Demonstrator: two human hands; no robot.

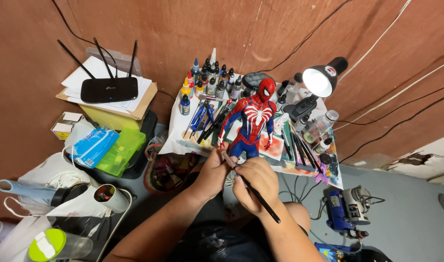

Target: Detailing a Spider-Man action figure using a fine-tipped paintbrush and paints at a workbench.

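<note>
A red, blue and white superhero figurine (253,121) stands upright over a low work table (178,140) covered with a stained white sheet. My left hand (213,172) grips it around the lower legs. My right hand (255,184) holds a thin dark paintbrush (253,187), its tip close to the figure's legs and its handle pointing back toward me. Both hands touch each other just below the figurine.
Small paint bottles (209,80) crowd the table's back, brushes and pliers (209,119) lie left of the figure, more brushes (302,145) on the right. A lit desk lamp (321,80) shines from the right. A black router (109,89) sits on papers at left; a blue compressor (348,208) on the floor.
</note>
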